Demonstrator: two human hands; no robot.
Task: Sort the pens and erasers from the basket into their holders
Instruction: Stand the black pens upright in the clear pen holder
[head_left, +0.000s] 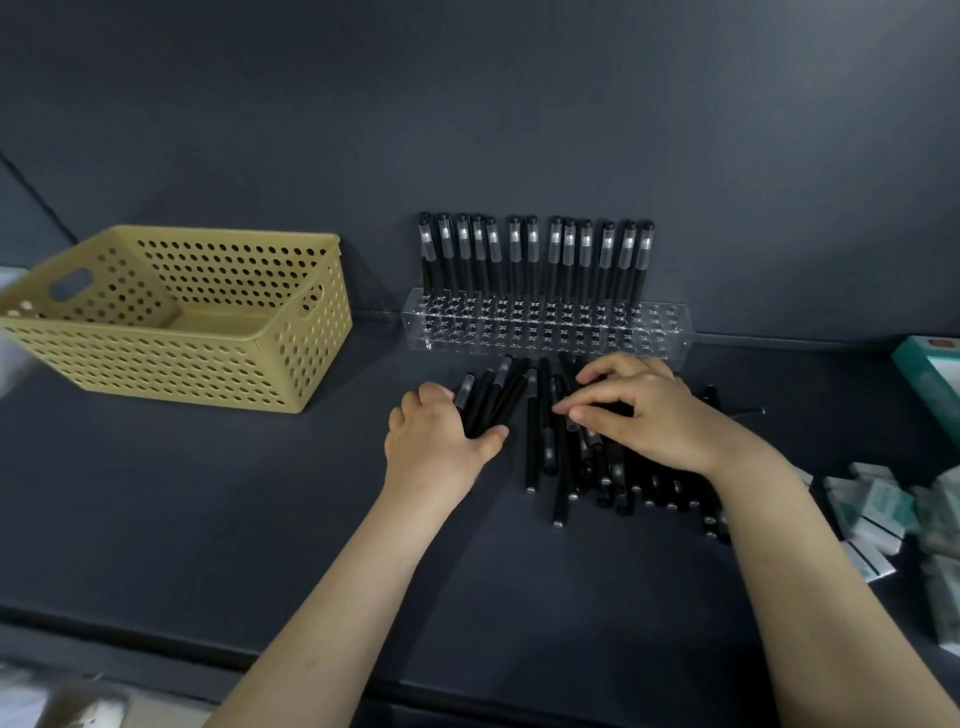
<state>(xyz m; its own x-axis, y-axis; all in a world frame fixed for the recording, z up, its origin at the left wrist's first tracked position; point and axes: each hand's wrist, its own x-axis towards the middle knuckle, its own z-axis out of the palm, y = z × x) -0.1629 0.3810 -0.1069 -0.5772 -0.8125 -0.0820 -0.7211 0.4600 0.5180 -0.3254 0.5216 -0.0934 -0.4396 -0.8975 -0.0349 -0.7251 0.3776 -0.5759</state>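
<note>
A clear acrylic pen holder (670, 327) with many holes stands against the back wall, with several black pens (532, 257) upright in its rear row. In front of it a pile of loose black pens (556, 457) lies on the dark table. My left hand (441, 441) grips a bundle of several pens (491, 397) at the pile's left side. My right hand (644, 410) rests on the pile with curled fingers, pinching at a pen under its fingertips. The tan perforated basket (208, 364) sits at the left, and it looks empty.
Several white and green erasers (883, 514) lie scattered at the right edge of the table. A teal and white box (935, 374) stands at the far right. Bare dark tabletop (208, 493) stretches in front of the basket. The near table edge runs across the bottom.
</note>
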